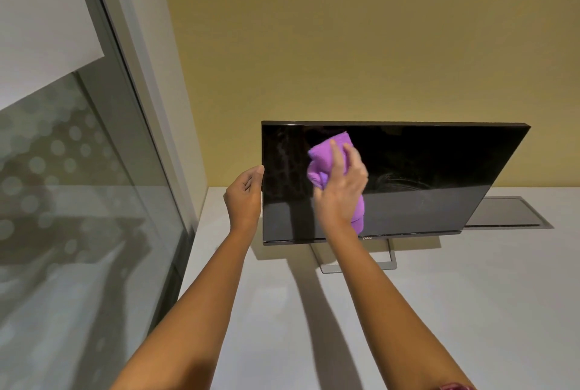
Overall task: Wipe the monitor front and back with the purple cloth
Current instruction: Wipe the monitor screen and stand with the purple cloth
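While the monitor (408, 210) at the desk's (470, 311) back edge is gripped by the left hand (243, 198), the purple cloth (326, 157) is clutched against its screen (439, 151) by the right hand (340, 192).

Monitor (423, 170): glossy black screen, mirror-smooth, faintly smeared. Purple cloth (326, 154): soft napped fabric, matt. Stand (357, 268): grey, apparently brushed metal. Desk (470, 311): smooth matt white top. Inset panel (502, 214) at the desk's rear edge: sheeny dark face, metallic rim. Wall (345, 44): matt yellow paint.
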A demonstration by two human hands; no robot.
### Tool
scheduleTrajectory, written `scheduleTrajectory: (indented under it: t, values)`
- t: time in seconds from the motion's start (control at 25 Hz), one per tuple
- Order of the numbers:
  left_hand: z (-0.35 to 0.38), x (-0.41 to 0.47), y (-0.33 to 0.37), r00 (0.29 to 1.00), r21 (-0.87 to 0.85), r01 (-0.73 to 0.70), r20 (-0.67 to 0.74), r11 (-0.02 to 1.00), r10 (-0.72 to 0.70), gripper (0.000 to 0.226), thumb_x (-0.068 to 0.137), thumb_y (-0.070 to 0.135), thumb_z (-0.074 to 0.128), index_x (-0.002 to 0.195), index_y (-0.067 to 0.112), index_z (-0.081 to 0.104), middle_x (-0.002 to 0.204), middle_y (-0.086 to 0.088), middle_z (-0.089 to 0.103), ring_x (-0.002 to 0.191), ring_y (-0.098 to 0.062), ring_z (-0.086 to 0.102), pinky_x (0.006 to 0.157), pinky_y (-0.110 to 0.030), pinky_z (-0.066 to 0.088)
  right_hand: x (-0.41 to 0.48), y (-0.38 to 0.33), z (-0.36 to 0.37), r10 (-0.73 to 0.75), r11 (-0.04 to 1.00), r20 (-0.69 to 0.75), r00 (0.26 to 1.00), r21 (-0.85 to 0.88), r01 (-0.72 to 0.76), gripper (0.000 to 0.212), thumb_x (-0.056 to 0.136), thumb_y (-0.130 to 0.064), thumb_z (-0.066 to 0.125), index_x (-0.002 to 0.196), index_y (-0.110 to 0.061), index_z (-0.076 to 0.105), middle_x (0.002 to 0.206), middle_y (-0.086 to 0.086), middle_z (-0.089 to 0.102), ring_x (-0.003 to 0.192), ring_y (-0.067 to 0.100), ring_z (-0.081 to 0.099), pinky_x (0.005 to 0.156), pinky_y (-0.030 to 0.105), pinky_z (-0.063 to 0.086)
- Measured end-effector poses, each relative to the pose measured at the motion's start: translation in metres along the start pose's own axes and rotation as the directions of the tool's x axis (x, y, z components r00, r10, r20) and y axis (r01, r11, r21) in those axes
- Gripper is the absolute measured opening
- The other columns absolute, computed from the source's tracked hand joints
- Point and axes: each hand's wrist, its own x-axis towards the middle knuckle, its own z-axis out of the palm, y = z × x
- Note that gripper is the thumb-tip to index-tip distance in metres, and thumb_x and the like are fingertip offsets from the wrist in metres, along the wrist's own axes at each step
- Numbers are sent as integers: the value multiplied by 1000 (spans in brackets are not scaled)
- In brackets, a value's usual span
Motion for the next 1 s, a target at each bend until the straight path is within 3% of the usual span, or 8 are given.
scheduleTrajectory:
  t: [0.12,0.24,0.4,0.52,0.64,0.76,0.88,1.0]
  values:
    - [0,1,-2,1000,-11,-27,-8,1000,27,31,92,30,58,107,6,69,103,-9,70,98,-22,64,87,-39,55,-40,-5,17,-397,899,196,897,-115,423,65,81,-41,48,140,-19,30,142,10,26,119,31,34,94,40,30]
    - [1,0,0,999,7,-45,-26,999,45,32,92,31,57,108,6,69,102,-8,70,97,-20,65,87,-37,55,-51,29,16,-625,724,280,729,-142,675,61,82,-24,48,140,-28,32,146,7,25,120,29,35,94,37,31]
    - [3,-2,0,999,13,-22,-24,1000,22,32,91,33,57,112,11,67,107,-1,68,102,-13,63,90,-35,54,-25,60,8,25,982,-20,999,-189,-29,83,70,-7,70,139,-24,28,144,14,26,121,34,36,94,47,42]
    - [3,-4,0,999,23,-24,-36,999,25,32,92,32,56,113,11,67,109,-1,68,103,-14,62,91,-34,54,-8,45,6,439,886,-131,889,-103,-453,97,67,-4,77,141,-25,18,144,22,33,120,40,42,95,50,43]
    - [5,-7,0,998,26,-26,-50,999,27,28,94,33,52,106,14,68,103,-2,67,100,-14,62,89,-32,53,-20,27,10,38,989,1,999,-145,-38,104,61,-8,78,143,-25,17,145,14,24,120,37,34,95,49,38]
    - [12,-14,10,994,-29,18,-105,999,-21,24,99,34,41,95,26,63,93,6,62,96,-14,58,82,-26,46,-24,43,5,-458,859,177,871,-163,485,98,67,-14,77,142,-28,16,142,10,24,120,34,33,96,44,31]
    - [22,-23,16,984,-64,70,-161,996,-80,37,101,37,33,115,20,62,104,6,61,105,-14,56,86,-23,44,9,62,-7,-85,982,-19,996,-170,81,102,63,-6,78,143,-26,19,141,8,21,121,32,32,99,48,38]
    - [32,-30,14,976,-66,90,-192,994,-101,39,101,41,30,122,23,58,118,3,61,113,-15,54,94,-27,44,37,46,-14,299,950,-139,944,-49,-308,99,62,-1,74,142,-23,19,143,5,16,122,33,26,96,56,40]
